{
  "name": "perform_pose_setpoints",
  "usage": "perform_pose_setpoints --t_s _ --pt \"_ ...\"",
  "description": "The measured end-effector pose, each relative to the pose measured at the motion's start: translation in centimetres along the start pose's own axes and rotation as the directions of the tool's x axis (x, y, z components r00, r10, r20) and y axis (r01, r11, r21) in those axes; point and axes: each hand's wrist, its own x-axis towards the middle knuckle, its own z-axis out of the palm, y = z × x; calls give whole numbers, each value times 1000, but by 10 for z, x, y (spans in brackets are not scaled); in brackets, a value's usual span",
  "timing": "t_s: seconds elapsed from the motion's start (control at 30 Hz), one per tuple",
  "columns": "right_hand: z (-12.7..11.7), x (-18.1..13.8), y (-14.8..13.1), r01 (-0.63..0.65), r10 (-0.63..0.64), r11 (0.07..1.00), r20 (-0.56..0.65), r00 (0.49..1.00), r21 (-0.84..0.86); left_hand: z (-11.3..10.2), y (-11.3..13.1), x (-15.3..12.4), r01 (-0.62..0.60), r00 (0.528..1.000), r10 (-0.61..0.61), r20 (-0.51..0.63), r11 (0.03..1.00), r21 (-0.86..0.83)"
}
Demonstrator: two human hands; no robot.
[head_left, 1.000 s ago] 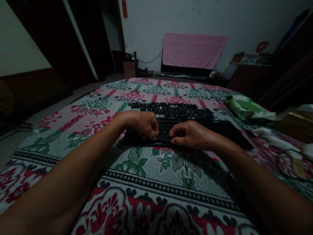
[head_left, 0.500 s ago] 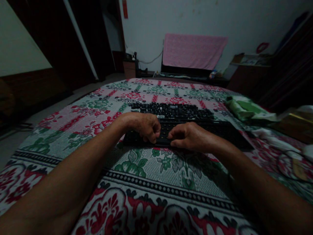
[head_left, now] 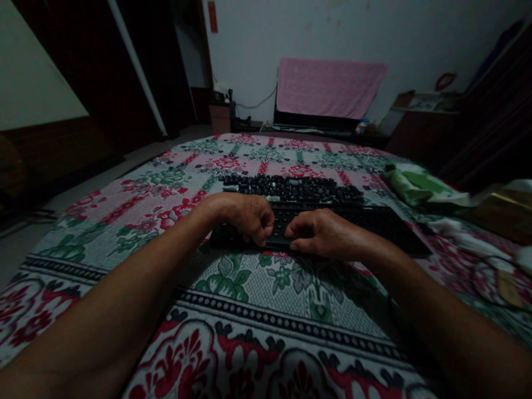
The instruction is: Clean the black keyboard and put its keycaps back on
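Note:
A black keyboard lies across the cloth in front of me, its bare key bed showing small pale dots where keycaps are off. My left hand is over its left part, wrist bent, fingers curled closed and thumb pointing down at the bed; whatever the fingertips hold is hidden. Close by on the right, my right hand rests at the keyboard's front edge with curled fingers and the thumb bent toward them. Anything dark in its pinch blends with the keyboard. Behind the keyboard spreads a pile of loose black keycaps.
A flowered cloth covers the table. On the right lie a green and white packet, a golden-brown box, white crumpled plastic and a dark cable. A pink cloth drapes a low stand by the wall.
My left hand has shifted very slightly down over the keyboard. The right hand and the keycap pile look the same.

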Motion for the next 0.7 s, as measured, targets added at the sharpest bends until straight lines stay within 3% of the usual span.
perform_pose_setpoints --t_s 0.33,0.7 --pt "-2 -1 -5 -32 33 999 22 999 -35 0 5 -1 35 999 -35 22 999 15" --pt "-1 1 -1 -49 49 999 20 999 -1 -2 -2 0 -13 1000 12 29 1000 24"
